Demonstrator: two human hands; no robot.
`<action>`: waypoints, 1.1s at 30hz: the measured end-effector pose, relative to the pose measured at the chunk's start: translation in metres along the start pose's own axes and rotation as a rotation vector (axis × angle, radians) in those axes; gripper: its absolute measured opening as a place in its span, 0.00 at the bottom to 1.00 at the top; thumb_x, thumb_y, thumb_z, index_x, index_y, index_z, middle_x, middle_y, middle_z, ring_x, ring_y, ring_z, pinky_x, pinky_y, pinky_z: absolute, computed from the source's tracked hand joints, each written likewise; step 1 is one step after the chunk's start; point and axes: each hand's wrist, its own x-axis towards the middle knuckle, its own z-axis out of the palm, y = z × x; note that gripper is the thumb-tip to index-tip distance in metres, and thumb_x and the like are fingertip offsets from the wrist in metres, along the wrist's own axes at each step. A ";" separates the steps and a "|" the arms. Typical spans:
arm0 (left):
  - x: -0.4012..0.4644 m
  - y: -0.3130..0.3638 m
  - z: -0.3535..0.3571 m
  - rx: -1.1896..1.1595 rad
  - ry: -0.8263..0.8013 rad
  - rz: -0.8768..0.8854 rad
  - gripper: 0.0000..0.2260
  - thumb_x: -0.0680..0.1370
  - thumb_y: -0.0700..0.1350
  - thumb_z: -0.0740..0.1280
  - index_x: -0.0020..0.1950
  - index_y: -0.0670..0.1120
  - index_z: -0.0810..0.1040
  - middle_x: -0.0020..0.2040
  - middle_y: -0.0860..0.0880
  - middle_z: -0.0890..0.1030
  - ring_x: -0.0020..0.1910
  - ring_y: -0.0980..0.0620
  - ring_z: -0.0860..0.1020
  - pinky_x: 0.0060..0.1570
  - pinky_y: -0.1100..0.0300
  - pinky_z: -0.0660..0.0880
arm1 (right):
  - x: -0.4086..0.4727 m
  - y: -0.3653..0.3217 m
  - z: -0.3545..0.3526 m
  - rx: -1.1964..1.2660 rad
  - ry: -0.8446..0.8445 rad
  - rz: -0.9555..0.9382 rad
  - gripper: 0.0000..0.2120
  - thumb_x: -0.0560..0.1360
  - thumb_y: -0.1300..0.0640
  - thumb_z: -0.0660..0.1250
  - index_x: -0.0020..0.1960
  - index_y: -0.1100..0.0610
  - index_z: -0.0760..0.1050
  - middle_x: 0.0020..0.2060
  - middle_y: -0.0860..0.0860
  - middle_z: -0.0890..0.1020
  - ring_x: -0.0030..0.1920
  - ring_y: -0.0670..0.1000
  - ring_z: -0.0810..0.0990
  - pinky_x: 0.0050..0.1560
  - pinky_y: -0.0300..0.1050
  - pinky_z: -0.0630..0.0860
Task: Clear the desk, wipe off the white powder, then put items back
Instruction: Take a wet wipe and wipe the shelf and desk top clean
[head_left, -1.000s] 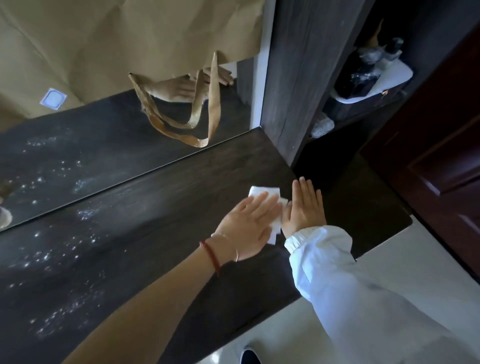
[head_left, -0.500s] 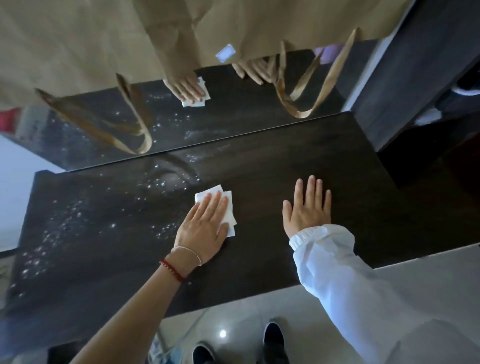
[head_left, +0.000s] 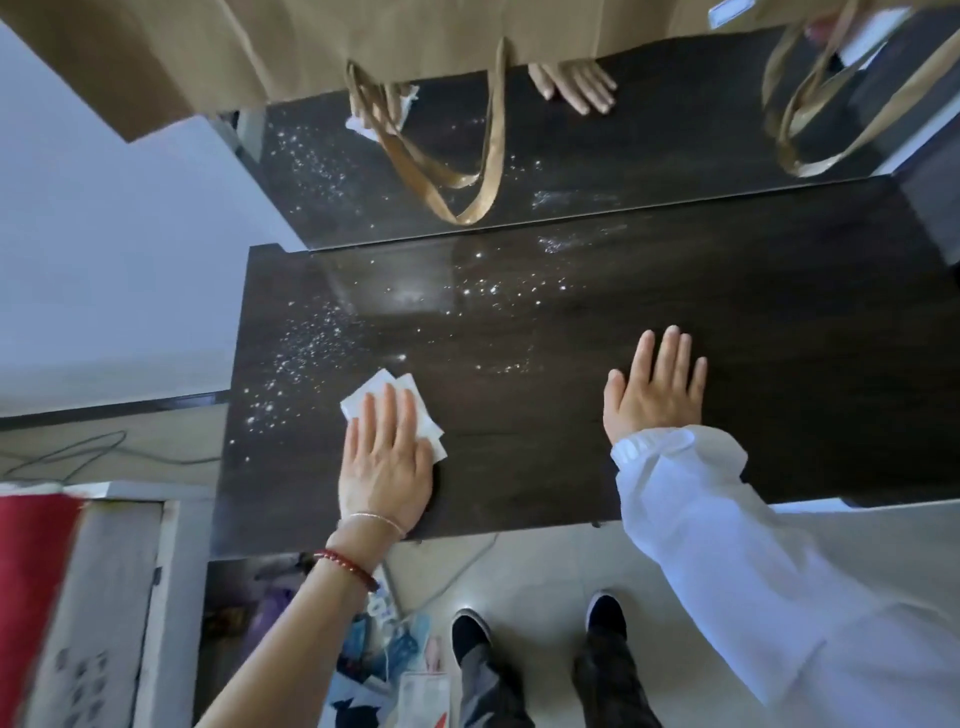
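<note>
A dark wooden desk (head_left: 753, 322) carries scattered white powder (head_left: 301, 358) over its left and back parts. My left hand (head_left: 387, 457) lies flat with straight fingers on a folded white tissue (head_left: 374, 397), pressing it onto the desk near the left powder patch. My right hand (head_left: 654, 389) rests flat and spread on the bare desk to the right, apart from the tissue. A mirror (head_left: 623, 156) behind the desk repeats the hands and the powder.
Tan paper with looped ribbon handles (head_left: 467, 171) hangs over the mirror. Left of the desk stand a white wall and a pale cabinet (head_left: 104, 597) with something red. Bags and clutter (head_left: 395, 654) lie on the floor by my shoes.
My left hand has slid the tissue leftward across the desk, from beside my right hand to the left powder patch. My right hand stayed flat in place. The view swung left.
</note>
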 end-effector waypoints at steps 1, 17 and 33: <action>-0.008 0.019 0.004 0.022 -0.002 0.092 0.30 0.74 0.52 0.38 0.75 0.43 0.51 0.75 0.43 0.53 0.74 0.42 0.50 0.71 0.49 0.45 | 0.000 -0.002 0.000 0.009 0.005 0.002 0.28 0.78 0.51 0.54 0.73 0.61 0.50 0.74 0.61 0.51 0.74 0.58 0.47 0.72 0.55 0.42; -0.072 0.012 0.019 -0.013 0.010 0.058 0.26 0.75 0.51 0.49 0.71 0.42 0.62 0.71 0.40 0.65 0.70 0.39 0.62 0.68 0.45 0.61 | -0.003 -0.006 0.000 0.068 0.040 -0.008 0.26 0.78 0.55 0.54 0.73 0.62 0.53 0.73 0.63 0.53 0.74 0.59 0.49 0.73 0.56 0.44; -0.047 -0.097 0.003 -0.072 -0.021 -0.338 0.27 0.80 0.54 0.48 0.75 0.47 0.42 0.76 0.42 0.43 0.74 0.43 0.43 0.72 0.48 0.43 | -0.058 -0.053 0.015 0.150 0.111 -0.027 0.29 0.73 0.53 0.48 0.69 0.68 0.61 0.69 0.68 0.63 0.70 0.65 0.60 0.69 0.61 0.53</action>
